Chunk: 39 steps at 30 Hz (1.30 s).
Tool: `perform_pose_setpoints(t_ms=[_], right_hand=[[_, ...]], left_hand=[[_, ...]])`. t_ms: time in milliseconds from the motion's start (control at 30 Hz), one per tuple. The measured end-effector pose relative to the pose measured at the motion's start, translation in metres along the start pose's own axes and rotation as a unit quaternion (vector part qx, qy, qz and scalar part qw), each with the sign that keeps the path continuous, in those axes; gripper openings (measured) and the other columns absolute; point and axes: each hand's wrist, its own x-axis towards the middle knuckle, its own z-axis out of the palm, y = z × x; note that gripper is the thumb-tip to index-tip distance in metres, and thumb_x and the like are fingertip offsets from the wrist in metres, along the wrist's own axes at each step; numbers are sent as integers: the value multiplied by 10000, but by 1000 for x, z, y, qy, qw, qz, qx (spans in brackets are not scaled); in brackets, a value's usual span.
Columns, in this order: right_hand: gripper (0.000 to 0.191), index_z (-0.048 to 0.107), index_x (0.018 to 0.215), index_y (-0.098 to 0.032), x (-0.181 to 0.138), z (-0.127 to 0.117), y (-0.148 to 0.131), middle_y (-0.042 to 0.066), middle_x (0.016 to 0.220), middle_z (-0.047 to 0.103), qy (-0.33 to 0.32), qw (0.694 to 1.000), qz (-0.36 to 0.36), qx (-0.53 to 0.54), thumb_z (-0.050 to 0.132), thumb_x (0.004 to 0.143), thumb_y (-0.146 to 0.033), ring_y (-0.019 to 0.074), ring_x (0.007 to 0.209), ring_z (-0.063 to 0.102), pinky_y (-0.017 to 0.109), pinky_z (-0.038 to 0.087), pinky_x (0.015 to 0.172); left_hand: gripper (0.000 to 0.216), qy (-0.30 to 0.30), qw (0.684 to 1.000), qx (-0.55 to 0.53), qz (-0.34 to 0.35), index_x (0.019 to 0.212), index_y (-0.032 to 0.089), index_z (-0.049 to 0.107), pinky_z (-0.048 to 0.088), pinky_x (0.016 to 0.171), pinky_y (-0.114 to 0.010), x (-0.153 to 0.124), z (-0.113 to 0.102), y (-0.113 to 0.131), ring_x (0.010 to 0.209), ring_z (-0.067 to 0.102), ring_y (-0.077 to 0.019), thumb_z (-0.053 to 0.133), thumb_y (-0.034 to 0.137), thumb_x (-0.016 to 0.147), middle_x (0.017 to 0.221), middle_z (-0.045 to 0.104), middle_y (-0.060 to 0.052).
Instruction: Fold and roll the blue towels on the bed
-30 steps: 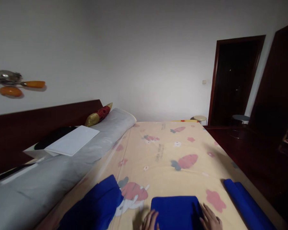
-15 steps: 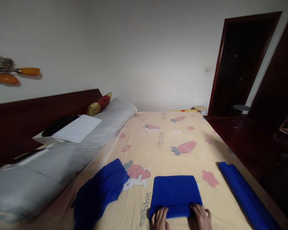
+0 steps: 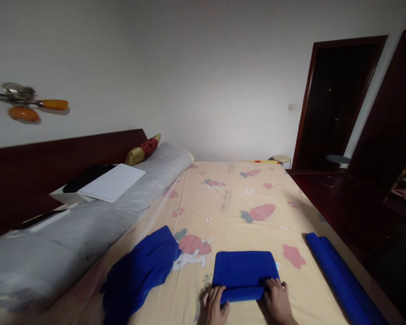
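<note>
A blue cloth (image 3: 244, 272), folded into a flat rectangle, lies on the yellow cartoon-print bedsheet (image 3: 243, 198) close to me. My left hand (image 3: 214, 306) grips its near left corner, fingers curled over the folded edge. At the near right corner my right hand (image 3: 276, 299) does the same, fingers bent on the cloth. Left of them lies a crumpled blue cloth (image 3: 138, 273). A rolled blue cloth (image 3: 338, 277) rests along the bed's right edge.
A long grey bolster (image 3: 88, 225) runs along the dark wooden headboard (image 3: 54, 167), with a white board (image 3: 111, 181) and a gold-and-red cushion (image 3: 142, 150) on it. Dark wooden furniture (image 3: 375, 212) flanks the bed's right. A dark doorway (image 3: 334, 104) and small stools stand beyond.
The near edge of the blue cloth has been rolled or folded away from me, so the rectangle looks shorter. Both hands shifted from its sides to its near corners.
</note>
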Motion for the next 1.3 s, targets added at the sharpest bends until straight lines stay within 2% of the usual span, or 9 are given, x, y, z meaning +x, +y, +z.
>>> perform_pose_setpoints(t_ms=[167, 400, 567, 667, 833, 967, 1133, 1233, 1300], right_hand=[[311, 653, 1011, -247, -5, -2, 2, 64, 1089, 676, -7, 1000, -5, 6, 409, 818, -225, 251, 1075, 563, 432, 313, 967], [337, 661, 1032, -246, -21, -3, 12, 76, 1109, 696, -31, 999, -17, -9, 403, 819, -207, 251, 1087, 588, 461, 312, 990], [391, 655, 1087, -225, -31, 3, 12, 104, 1156, 685, -28, 999, 6, -30, 396, 800, -166, 285, 1115, 579, 495, 304, 1004], [457, 633, 1144, -215, -31, 11, -9, 102, 1205, 663, -16, 999, 0, -32, 370, 786, -108, 270, 1150, 557, 475, 252, 1067], [467, 608, 1175, -284, -30, 25, -43, 14, 1190, 671, -17, 994, -91, 60, 474, 745, -157, 199, 1146, 564, 363, 286, 1076], [500, 525, 1306, -267, -33, 27, -9, 26, 1282, 634, 32, 984, -165, 54, 460, 814, -201, 184, 1196, 555, 338, 324, 1063], [466, 512, 1321, -261, -41, 37, 62, 31, 1295, 628, 148, 974, -171, -15, 492, 857, -302, 213, 1197, 572, 377, 376, 1008], [449, 550, 1284, -301, -42, 51, 63, 27, 1325, 602, 164, 980, -103, -50, 504, 838, -323, 251, 1210, 565, 410, 405, 957], [440, 569, 1265, -305, -40, 57, 43, 24, 1329, 598, 155, 980, -116, -52, 516, 828, -327, 248, 1199, 574, 388, 427, 925]], left_hand=[[659, 2, 997, 44, -57, 1148, 351, 632, 245, 1079, -460, -16, -14, -6, 1291, 464, -220, 452, 15, 610, 1291, 640, 30], [459, -22, 994, 52, -99, 948, 299, 699, 224, 1094, -470, -9, -31, 14, 1289, 465, -216, 410, 48, 694, 1213, 677, -3], [524, -63, 982, 97, -151, 1117, 222, 674, 208, 1119, -518, -6, -21, 21, 1337, 427, -257, 370, 33, 735, 1327, 615, -81], [568, -47, 990, 85, -102, 1233, 220, 611, 237, 1129, -524, -7, -9, 41, 1347, 416, -266, 345, 48, 762, 1388, 561, -94], [592, -123, 990, -39, 65, 1356, 297, 488, 298, 1171, -403, -12, 11, 67, 1341, 435, -181, 393, 120, 799, 1421, 533, -2], [501, -77, 987, -34, 138, 1414, 341, 379, 353, 1144, -386, -11, 2, 42, 1349, 423, -146, 318, 237, 928, 1469, 465, 34], [452, 35, 993, 81, 76, 1383, 363, 410, 382, 1081, -423, -15, -8, -7, 1305, 481, -181, 367, 292, 938, 1425, 516, 17], [464, 107, 985, 128, 34, 1353, 358, 460, 369, 1056, -498, -19, 7, -5, 1307, 480, -237, 410, 251, 904, 1435, 499, -5], [506, 122, 983, 125, 56, 1329, 342, 501, 401, 1025, -458, -21, 21, 10, 1290, 499, -224, 410, 160, 865, 1420, 520, -6]])
